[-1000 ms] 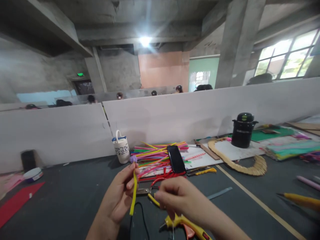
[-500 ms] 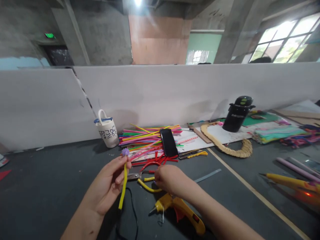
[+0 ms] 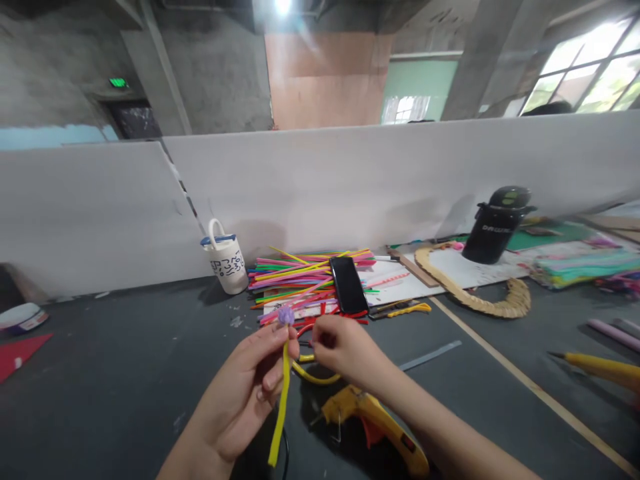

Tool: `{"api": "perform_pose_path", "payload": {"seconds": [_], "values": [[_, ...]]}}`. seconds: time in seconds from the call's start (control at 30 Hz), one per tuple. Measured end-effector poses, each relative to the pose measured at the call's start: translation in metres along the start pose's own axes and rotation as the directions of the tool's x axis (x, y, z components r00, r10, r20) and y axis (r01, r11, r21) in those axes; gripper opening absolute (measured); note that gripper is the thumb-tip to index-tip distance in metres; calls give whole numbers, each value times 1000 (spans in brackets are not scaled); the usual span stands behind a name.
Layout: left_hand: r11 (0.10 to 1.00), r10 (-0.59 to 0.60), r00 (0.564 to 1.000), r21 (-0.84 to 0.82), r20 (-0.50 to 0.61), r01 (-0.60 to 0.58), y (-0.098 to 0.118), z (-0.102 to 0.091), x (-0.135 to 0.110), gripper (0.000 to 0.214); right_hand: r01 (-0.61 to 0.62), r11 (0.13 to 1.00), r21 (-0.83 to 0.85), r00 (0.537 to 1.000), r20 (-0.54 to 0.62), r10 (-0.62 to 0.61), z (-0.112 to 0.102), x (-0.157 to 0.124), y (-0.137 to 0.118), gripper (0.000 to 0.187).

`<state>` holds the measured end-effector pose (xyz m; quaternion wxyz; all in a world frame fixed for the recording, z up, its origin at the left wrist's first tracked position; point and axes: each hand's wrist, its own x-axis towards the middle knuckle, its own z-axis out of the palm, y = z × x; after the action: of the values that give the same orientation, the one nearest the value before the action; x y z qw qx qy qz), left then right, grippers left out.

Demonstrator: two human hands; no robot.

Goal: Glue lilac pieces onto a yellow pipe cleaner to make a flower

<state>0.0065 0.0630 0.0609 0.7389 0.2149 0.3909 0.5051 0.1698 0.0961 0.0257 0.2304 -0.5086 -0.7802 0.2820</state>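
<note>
My left hand (image 3: 253, 377) pinches a yellow pipe cleaner (image 3: 281, 417) that hangs down past the fingers. At its top, just above my fingertips, sits a small purple fuzzy ball (image 3: 285, 316). To the right, my right hand (image 3: 345, 347) is closed with fingertips bent in, beside the red-handled scissors (image 3: 304, 329); anything between those fingers is hidden. Below that hand, a bent yellow piece (image 3: 317, 380) lies on the table. Closer to me, partly under my right forearm, is a yellow glue gun (image 3: 373, 420).
Behind the hands lie a pile of coloured pipe cleaners (image 3: 295, 273) and a black phone (image 3: 349, 285). A white mug (image 3: 226, 267) stands left of them, a black bottle (image 3: 495, 230) to the right. A yellow pointed tool (image 3: 603, 368) sits far right.
My view has swung left, so things sit further right. The right hand has shifted closer to the left hand, over the scissors. My left hand still holds the yellow pipe cleaner.
</note>
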Motion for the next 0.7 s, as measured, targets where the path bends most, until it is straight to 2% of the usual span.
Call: {"api": "perform_pose_path", "payload": {"seconds": [0.13,0.27,0.37,0.53,0.7], "values": [[1000,13,1000,-19,3,-13,-8,5,-4,20,94,959,266,989,-134,-60,-26,-13,-22,12],[998,60,998,-19,24,-59,-18,5,-1,22,120,935,334,978,-204,-52,-26,-21,-31,12],[994,102,993,24,60,-103,-24,6,2,17,142,954,264,960,-273,-67,-21,-22,-30,13],[988,137,991,76,0,-137,-32,9,5,20,178,982,59,922,-359,-145,-18,-25,-31,15],[988,149,988,46,-26,-148,-35,8,7,19,154,988,-13,906,-398,-146,-14,-27,-32,17]]}}
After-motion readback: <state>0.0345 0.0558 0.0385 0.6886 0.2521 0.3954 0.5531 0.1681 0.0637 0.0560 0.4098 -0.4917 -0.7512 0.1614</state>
